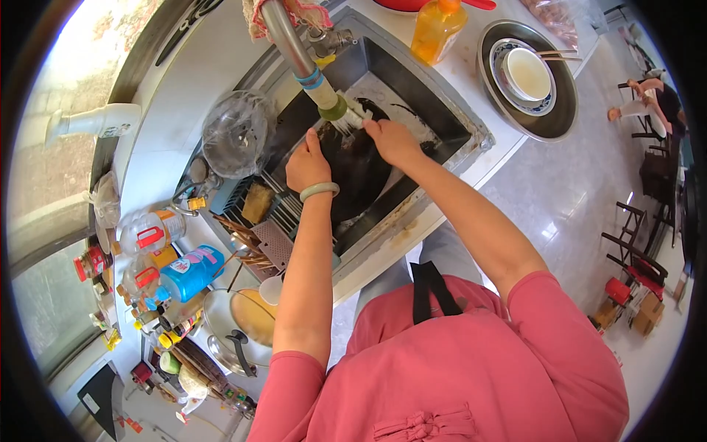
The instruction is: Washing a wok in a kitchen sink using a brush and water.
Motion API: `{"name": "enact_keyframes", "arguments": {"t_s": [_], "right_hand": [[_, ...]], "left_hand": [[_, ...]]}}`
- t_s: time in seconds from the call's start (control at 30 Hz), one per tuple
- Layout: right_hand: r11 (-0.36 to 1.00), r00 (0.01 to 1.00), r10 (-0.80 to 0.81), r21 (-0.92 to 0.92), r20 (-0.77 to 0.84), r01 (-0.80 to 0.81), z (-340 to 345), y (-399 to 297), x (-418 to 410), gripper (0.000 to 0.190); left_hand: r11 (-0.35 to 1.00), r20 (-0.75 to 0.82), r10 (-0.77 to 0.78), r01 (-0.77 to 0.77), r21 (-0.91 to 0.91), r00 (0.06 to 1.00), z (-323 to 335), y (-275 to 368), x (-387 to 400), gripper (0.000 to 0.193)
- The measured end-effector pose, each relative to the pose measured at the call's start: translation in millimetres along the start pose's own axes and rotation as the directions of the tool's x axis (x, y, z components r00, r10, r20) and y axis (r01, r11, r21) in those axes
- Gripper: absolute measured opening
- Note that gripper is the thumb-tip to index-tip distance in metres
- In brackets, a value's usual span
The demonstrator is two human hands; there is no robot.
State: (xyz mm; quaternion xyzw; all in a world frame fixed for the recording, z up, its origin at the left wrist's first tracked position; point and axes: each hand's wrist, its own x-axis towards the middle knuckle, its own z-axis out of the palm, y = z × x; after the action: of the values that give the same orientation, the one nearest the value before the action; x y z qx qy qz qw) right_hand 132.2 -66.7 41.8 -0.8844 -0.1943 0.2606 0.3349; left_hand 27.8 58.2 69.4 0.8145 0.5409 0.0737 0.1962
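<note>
A dark wok (353, 177) sits tilted in the deep sink (381, 52), wet and partly in shadow. My left hand (309, 166), a pale bangle (319, 191) at its wrist, grips the wok's left edge with the thumb raised. In the fingers of my right hand (393, 142) is a pale brush-like tool (359, 114), over the wok's upper part. Splashing water blurs its shape. Just above it ends the faucet spout (323, 94), with water running from its green tip. Whitish suds (381, 88) lie on the sink floor.
Right of the sink, a steel basin (566, 119) holds bowls and chopsticks beside an orange soap bottle (439, 33). A plastic-covered bowl (237, 135) and a drying rack (276, 185) flank the left. Bottles (190, 271) and a lidded pan (221, 320) stand lower left. A person (665, 105) sits far right.
</note>
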Motion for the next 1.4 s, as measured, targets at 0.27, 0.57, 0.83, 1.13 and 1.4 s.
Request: {"name": "enact_keyframes", "arguments": {"t_s": [0.27, 0.57, 0.83, 1.13, 1.4], "right_hand": [[0.996, 0.997, 0.060, -0.065, 0.043, -0.057, 4.8, -15.3, -5.9, 0.056], [0.994, 0.997, 0.076, -0.073, -0.002, -0.076, 3.6, -20.4, -7.6, 0.055], [0.993, 0.995, 0.094, -0.070, -0.019, -0.095, 11.3, -24.5, -18.1, 0.053], [0.994, 0.996, 0.085, -0.068, -0.029, -0.087, 15.2, -17.6, -18.5, 0.052], [0.994, 0.991, 0.088, 0.077, -0.105, -0.080, 13.2, 6.2, -11.7, 0.055]], "left_hand": [[1.000, 0.020, 0.017, -0.017, 0.012, 1.000, 2.4, -0.4, -1.7, 0.059], [1.000, 0.006, 0.013, -0.014, 0.028, 1.000, 2.2, -1.1, -1.0, 0.059], [0.999, 0.029, -0.002, 0.001, 0.052, 1.000, 1.6, 2.7, 1.6, 0.059], [0.999, 0.032, -0.031, 0.030, 0.035, 0.999, 0.5, 0.3, 4.0, 0.058], [0.997, 0.064, -0.066, 0.064, 0.031, 0.996, 1.1, 4.4, 5.5, 0.057]]}}
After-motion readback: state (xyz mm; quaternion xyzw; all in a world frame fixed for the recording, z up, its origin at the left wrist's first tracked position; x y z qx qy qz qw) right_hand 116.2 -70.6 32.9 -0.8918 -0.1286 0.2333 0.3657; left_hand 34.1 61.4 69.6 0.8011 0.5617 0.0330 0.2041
